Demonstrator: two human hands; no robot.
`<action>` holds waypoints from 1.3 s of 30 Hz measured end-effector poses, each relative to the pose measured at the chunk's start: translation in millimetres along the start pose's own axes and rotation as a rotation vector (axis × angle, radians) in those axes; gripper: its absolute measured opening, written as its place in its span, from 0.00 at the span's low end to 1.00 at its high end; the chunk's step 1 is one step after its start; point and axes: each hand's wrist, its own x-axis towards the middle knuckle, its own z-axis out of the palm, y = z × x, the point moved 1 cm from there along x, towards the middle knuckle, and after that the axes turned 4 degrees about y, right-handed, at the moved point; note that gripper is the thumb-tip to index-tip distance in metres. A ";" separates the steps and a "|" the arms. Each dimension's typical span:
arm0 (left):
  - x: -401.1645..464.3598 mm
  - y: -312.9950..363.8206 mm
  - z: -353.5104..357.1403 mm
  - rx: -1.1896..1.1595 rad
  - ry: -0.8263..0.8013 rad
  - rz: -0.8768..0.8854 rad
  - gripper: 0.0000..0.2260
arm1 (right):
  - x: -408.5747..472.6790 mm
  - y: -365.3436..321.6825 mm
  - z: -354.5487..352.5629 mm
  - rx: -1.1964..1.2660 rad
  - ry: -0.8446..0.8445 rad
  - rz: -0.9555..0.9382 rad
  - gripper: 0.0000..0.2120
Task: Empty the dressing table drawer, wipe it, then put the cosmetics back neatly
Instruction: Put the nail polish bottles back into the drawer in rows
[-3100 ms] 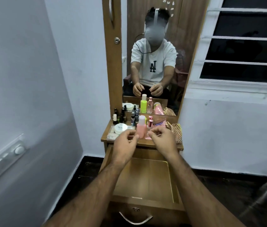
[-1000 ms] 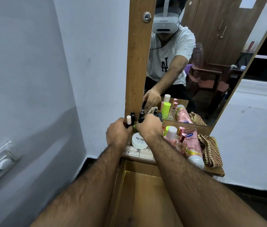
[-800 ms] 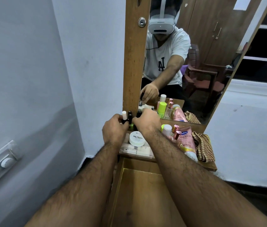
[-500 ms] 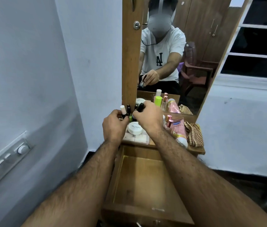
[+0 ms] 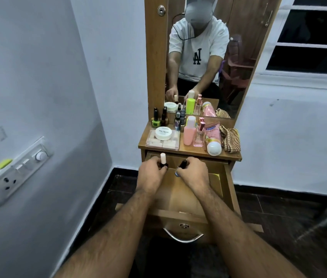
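The wooden drawer [image 5: 229, 189] of the dressing table stands pulled out, its bare bottom showing. My left hand [image 5: 151, 175] is over its far left part, shut on a small bottle with a white cap [image 5: 162, 158]. My right hand [image 5: 193, 174] is beside it, shut on a small bottle with a black cap [image 5: 183, 164]. On the tabletop [image 5: 231, 155] stand more nail polish bottles [image 5: 156, 119], a white round jar [image 5: 163, 133] on a clear box, a pink bottle [image 5: 189, 133], a perfume bottle [image 5: 199, 135] and a pink tube [image 5: 212, 137].
A checked cloth [image 5: 229, 139] lies at the tabletop's right end. The mirror [image 5: 202, 57] rises behind the cosmetics. A wall with a switch panel [image 5: 16, 169] stands close on the left. A window [image 5: 309, 37] is at the upper right, dark floor below.
Both hands came back from the rear left of the tabletop, each with a small bottle, and dropped over the open drawer. The view pulled back and down.
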 end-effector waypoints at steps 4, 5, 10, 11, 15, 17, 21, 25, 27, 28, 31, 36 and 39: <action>5.5 -9.9 20.7 0.082 -0.095 -0.052 0.11 | 5.3 18.8 19.8 -0.055 -0.049 0.044 0.05; 7.7 -12.2 25.3 0.101 -0.106 -0.061 0.11 | 8.4 21.3 23.8 -0.065 -0.059 0.053 0.05; 17.7 -17.2 45.2 0.158 -0.083 -0.113 0.09 | 25.8 28.1 39.6 -0.100 -0.092 0.068 0.04; 19.9 -18.4 48.3 0.152 -0.079 -0.129 0.08 | 28.0 28.0 42.0 -0.106 -0.093 0.062 0.04; 31.9 -22.9 55.3 0.151 -0.054 -0.178 0.07 | 39.9 25.6 53.1 -0.104 -0.104 0.041 0.03; 35.9 -24.2 58.9 0.157 -0.044 -0.186 0.06 | 44.5 25.1 58.6 -0.099 -0.115 0.040 0.03; 38.6 -25.6 68.4 0.129 -0.017 -0.235 0.06 | 50.6 24.7 67.2 -0.078 -0.120 0.037 0.03; 39.1 -23.4 72.4 0.103 0.022 -0.272 0.06 | 53.1 26.1 72.0 -0.028 -0.116 0.011 0.04; 38.4 -21.8 72.2 0.105 0.031 -0.281 0.06 | 54.1 28.8 74.5 0.007 -0.120 0.016 0.04; 37.8 -21.4 72.1 0.106 0.031 -0.286 0.06 | 54.7 30.6 75.8 0.030 -0.122 0.023 0.04; 35.5 -23.2 71.6 0.111 0.026 -0.306 0.07 | 57.5 36.8 78.7 0.109 -0.134 0.054 0.05; 34.0 -26.0 64.9 0.110 -0.024 -0.331 0.09 | 59.9 39.9 83.2 0.173 -0.132 0.095 0.15; 34.5 -24.4 59.4 0.049 -0.053 -0.372 0.10 | 61.7 33.8 87.4 0.195 -0.120 0.098 0.16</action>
